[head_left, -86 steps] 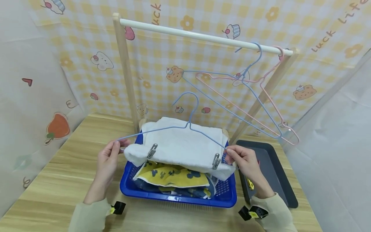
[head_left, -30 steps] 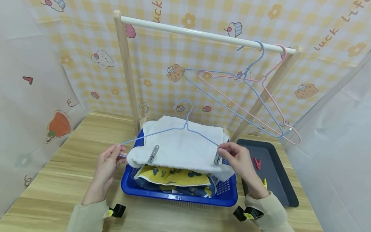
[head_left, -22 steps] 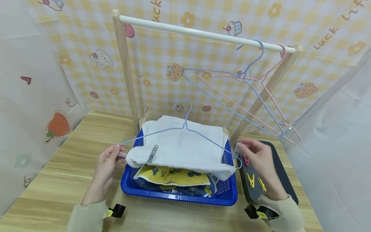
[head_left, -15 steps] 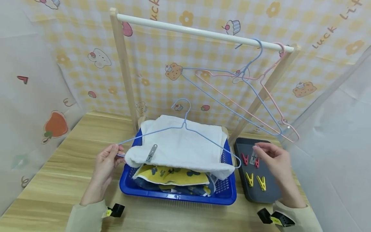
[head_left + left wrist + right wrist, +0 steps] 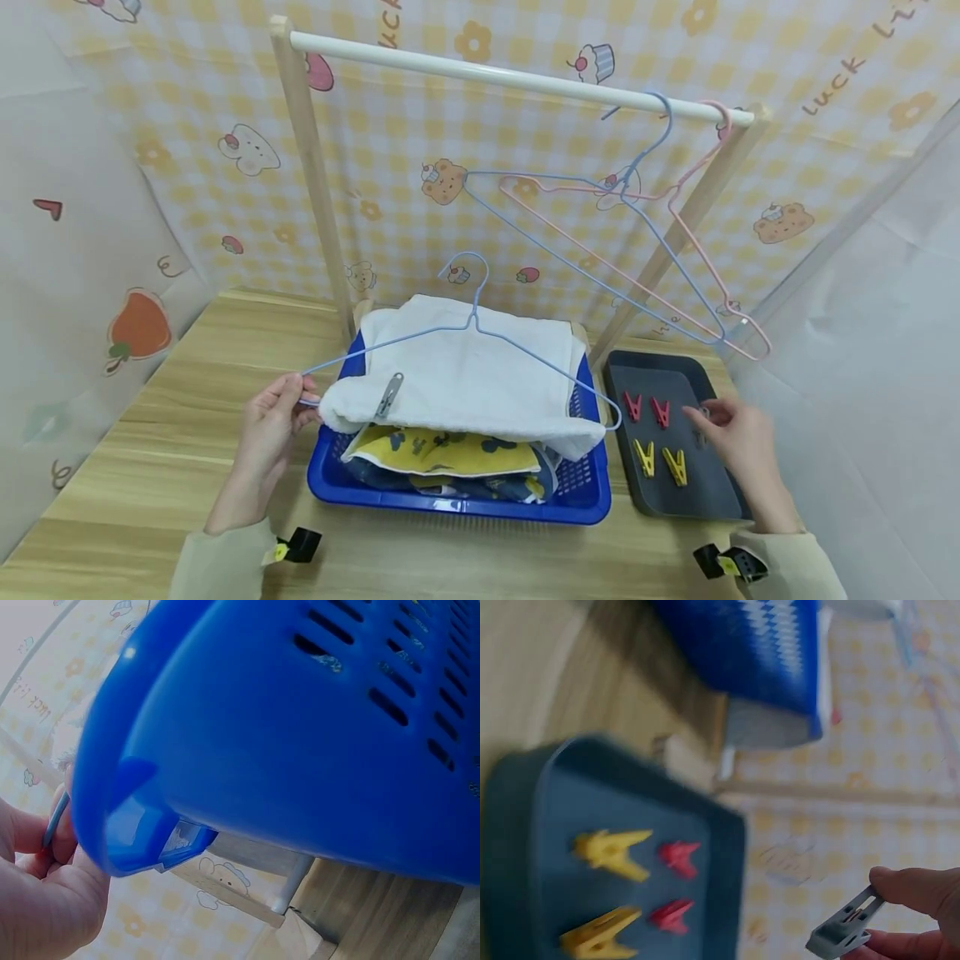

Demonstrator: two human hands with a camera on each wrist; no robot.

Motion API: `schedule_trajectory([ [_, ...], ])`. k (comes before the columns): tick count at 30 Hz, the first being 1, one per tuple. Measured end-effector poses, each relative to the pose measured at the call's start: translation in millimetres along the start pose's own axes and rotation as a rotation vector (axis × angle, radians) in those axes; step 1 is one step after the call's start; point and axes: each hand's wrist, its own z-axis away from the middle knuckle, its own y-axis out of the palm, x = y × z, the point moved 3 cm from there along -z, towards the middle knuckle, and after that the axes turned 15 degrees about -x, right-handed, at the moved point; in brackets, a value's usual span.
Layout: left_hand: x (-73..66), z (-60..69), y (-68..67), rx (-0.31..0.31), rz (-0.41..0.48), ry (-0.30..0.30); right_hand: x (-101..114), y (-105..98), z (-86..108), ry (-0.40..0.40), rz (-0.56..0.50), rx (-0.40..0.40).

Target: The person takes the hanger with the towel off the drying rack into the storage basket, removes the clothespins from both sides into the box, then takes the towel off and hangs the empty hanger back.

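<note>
My left hand [image 5: 273, 421] pinches the left end of a blue wire hanger [image 5: 525, 346]. In the left wrist view its fingers close round the blue wire [image 5: 56, 820]. A white towel [image 5: 480, 375] is draped over the hanger's lower bar, and one grey clothespin [image 5: 388, 396] sits on the towel's left part. Over the dark tray [image 5: 712, 500], my right hand [image 5: 742, 446] pinches another grey clothespin [image 5: 847, 926] between thumb and fingers. Two red clothespins [image 5: 661, 412] and two yellow clothespins [image 5: 675, 467] lie in that tray.
Beneath the towel stands a blue basket [image 5: 450, 506] holding a yellow patterned cloth [image 5: 442, 454]. Behind it rises a wooden rack with a white rail [image 5: 487, 72]. A second blue hanger [image 5: 660, 237] and a pink hanger [image 5: 701, 242] hang at its right end.
My right hand has taken the right-hand grey clothespin off the towel and carried it rightward to the tray. My left hand stays at the hanger's end. The view has shifted slightly.
</note>
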Motion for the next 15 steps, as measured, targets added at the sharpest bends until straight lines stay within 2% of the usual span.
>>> schedule_trajectory([
  [6, -0.1, 0.1, 0.4, -0.007, 0.005, -0.010, -49.8, 20.7, 5.8, 0.116, 0.115, 0.221],
  [10, -0.2, 0.2, 0.9, 0.001, 0.031, -0.005, -73.4, 34.4, 11.7, 0.152, 0.165, 0.335],
  [13, 0.3, 0.3, 1.1, 0.006, 0.036, -0.002, -84.1, 42.3, 17.8, 0.177, 0.188, 0.398],
  [15, 0.7, 0.2, 0.9, 0.004, 0.034, -0.003, -87.8, 46.1, 21.3, 0.184, 0.188, 0.405],
])
